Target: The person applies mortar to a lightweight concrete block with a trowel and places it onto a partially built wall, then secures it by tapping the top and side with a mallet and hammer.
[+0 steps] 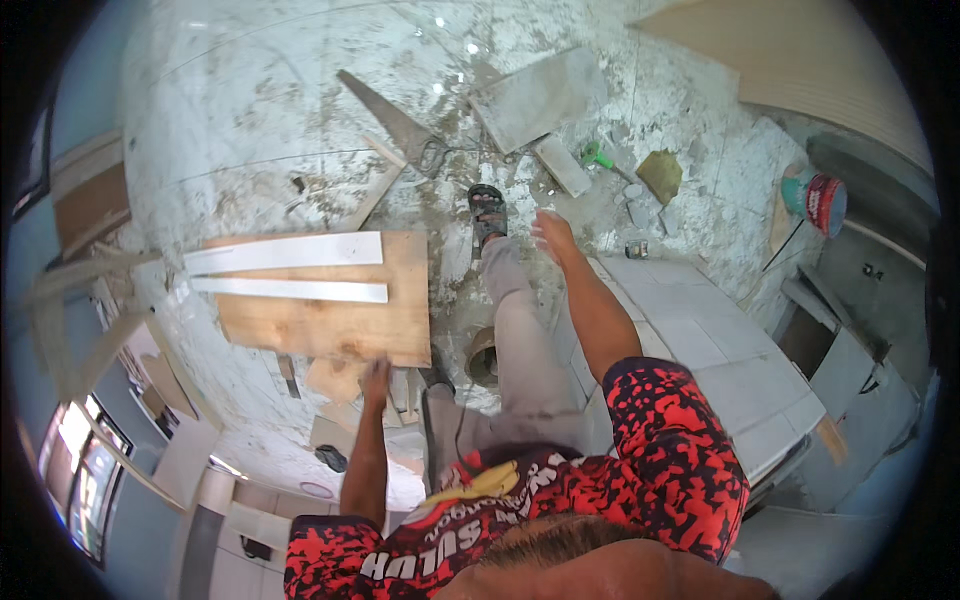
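Two long, narrow, flat white strips (300, 252), laid on a light-brown rectangular wooden board (320, 328), close together at the left, fanning apart toward the right, and reaching past the board's left edge. At the board's near edge, the bare left hand (377, 382), pointing forward and slightly blurred; cannot tell whether with fingers apart or together, nor whether touching the wood or just above. Farther off, flat on the dirt-smeared white floor (230, 120), a grey-bladed handsaw (388, 112), well apart from both hands. Next, a dark strapped sandal (488, 205) on the forward foot. Just right of that, the bare right hand (553, 237), empty, with fingers a little apart. Beyond, at the right, a pale grey tiled surface (700, 330) and a red, white and green round bucket (825, 205). Seems a step of positioning rather than gripping. For any handling of the strips, would need to bring the right hand across, steady the board with the left, and guard against loose strips sliding.
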`<state>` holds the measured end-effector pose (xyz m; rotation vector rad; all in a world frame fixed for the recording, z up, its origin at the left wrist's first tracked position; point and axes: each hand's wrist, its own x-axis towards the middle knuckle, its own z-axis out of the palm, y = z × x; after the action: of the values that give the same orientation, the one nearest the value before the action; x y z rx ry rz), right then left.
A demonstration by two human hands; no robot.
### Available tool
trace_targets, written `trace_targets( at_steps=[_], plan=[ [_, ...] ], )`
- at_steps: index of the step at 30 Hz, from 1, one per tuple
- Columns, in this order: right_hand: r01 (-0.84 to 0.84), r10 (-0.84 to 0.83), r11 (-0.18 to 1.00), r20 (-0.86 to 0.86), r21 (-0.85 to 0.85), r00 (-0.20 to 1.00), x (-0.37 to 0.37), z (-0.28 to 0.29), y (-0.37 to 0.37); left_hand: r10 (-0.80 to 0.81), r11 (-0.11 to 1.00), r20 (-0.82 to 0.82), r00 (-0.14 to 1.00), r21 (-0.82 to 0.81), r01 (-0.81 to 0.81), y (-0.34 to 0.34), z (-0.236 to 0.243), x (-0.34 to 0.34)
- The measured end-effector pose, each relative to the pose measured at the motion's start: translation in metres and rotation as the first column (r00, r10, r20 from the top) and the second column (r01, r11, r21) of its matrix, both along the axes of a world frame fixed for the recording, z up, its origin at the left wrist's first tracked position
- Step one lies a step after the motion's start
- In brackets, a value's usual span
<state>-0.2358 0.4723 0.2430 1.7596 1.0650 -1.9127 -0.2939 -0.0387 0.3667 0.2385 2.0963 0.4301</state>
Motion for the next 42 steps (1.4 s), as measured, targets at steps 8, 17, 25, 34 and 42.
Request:
trace_targets(
  at_steps=[8, 17, 25, 34, 42],
  plan=[
    [0.401, -0.403, 0.91, 0.007, -0.107, 0.915, -0.14, -0.203, 0.081, -0.152, 0.927, -0.262, 0.953, 0.296, 0.229, 0.421, -0.342, -0.3],
    [0.675, -0.671, 0.733, -0.076, 0.078, 0.737, -0.154, -0.264, 0.082, 0.128, 0.936, 0.105, 0.986, 0.316, -0.155, 0.549, -0.4, -0.275],
    [0.704, -0.694, 0.709, -0.207, -0.034, 0.689, -0.091, -0.136, 0.111, 0.323, 0.857, -0.09, 0.942, 0.451, -0.25, 0.563, -0.285, -0.222],
    [-0.141, 0.014, 0.86, 0.254, 0.49, 0.967, -0.107, 0.059, 0.141, 0.787, 0.312, 0.597, 0.155, -0.169, -0.935, 0.514, -0.137, -0.132],
    [-0.134, 0.076, 0.73, 0.116, 0.67, 0.99, -0.124, -0.01, 0.089, 0.579, 0.052, 0.784, -0.224, -0.31, -0.949, 0.446, -0.22, -0.11]
  ],
)
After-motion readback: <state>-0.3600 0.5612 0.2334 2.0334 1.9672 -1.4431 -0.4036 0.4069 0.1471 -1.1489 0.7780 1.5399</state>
